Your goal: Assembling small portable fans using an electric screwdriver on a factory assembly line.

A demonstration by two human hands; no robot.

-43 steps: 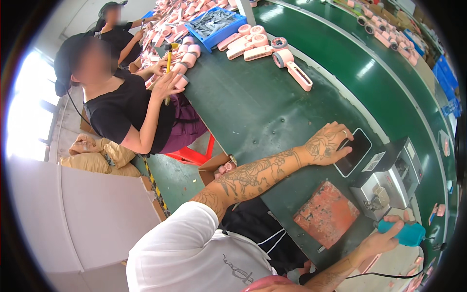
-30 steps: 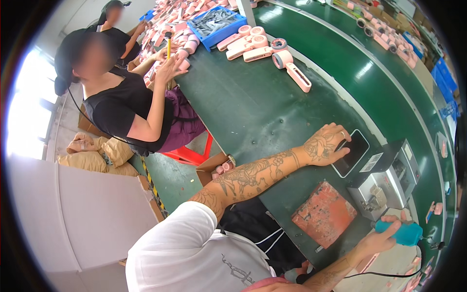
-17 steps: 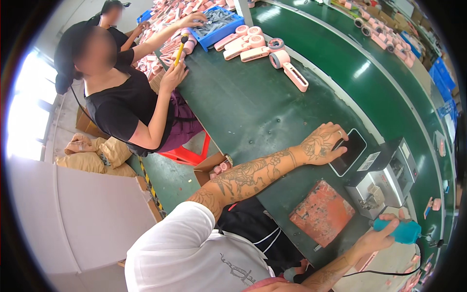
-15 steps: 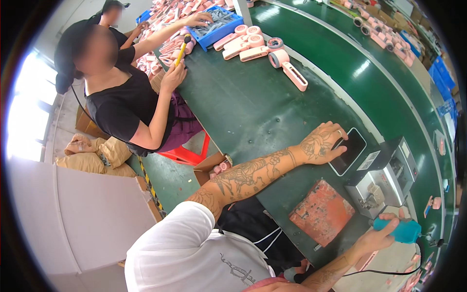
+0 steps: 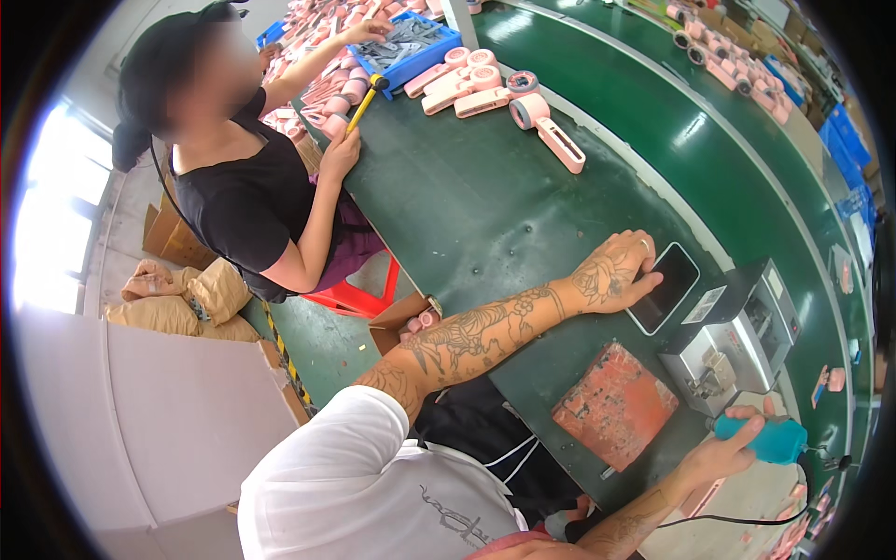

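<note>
My left hand (image 5: 613,271) rests palm down at the left edge of a smartphone (image 5: 666,288) lying on the green worktable (image 5: 439,201). Its thumb and a ringed finger reach the phone's edge and are apart, while the other fingers are partly hidden. At the lower right, my right hand (image 5: 733,448) is wrapped around a teal electric screwdriver (image 5: 767,439). Between my arms lies a worn reddish block (image 5: 616,407). A metal machine with a clamp (image 5: 733,331) stands beside the phone.
Pink handheld fans (image 5: 558,140) lie on the far table near a blue bin (image 5: 407,49) of grey parts. A co-worker (image 5: 245,177) sits at the left holding a yellow-handled hammer (image 5: 366,105). A green conveyor (image 5: 686,131) curves along the right. A black cable (image 5: 728,521) crosses below my right hand.
My left hand's fingers have drawn back from the phone's screen to its left edge. The co-worker has leaned forward and raised the hand over the blue bin. My right hand stays put.
</note>
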